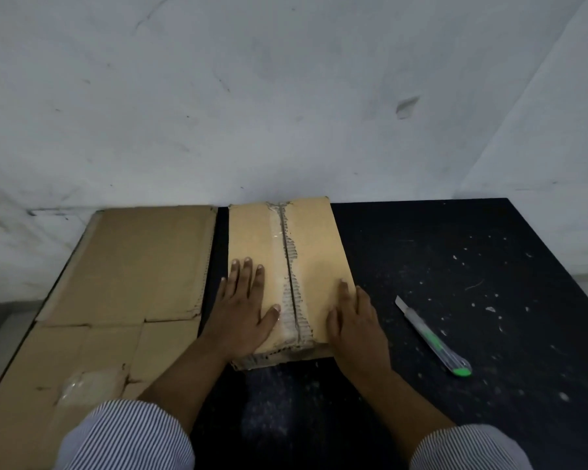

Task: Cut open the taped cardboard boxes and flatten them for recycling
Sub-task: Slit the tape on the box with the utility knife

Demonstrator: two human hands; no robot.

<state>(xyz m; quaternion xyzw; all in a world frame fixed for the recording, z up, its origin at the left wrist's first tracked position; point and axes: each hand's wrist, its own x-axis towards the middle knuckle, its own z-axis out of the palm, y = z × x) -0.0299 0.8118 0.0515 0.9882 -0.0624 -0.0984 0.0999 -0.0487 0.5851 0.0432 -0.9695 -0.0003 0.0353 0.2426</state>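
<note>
A brown cardboard box point(316, 245) lies in the middle of the black table, its top seam slit and ragged with torn tape along it. My left hand point(243, 307) lies flat on the box's left flap, fingers straight and spread, thumb near the seam. My right hand point(357, 320) rests at the box's right edge with the thumb on the right flap and the fingers down the side. A green-and-white utility knife point(433, 337) lies on the table to the right of the box, blade end pointing away from me.
Flattened cardboard point(116, 293) covers the left part of the black table point(472, 266), with a patch of clear tape near my left sleeve. A white wall stands right behind the table. Small paper scraps speckle the table's right side.
</note>
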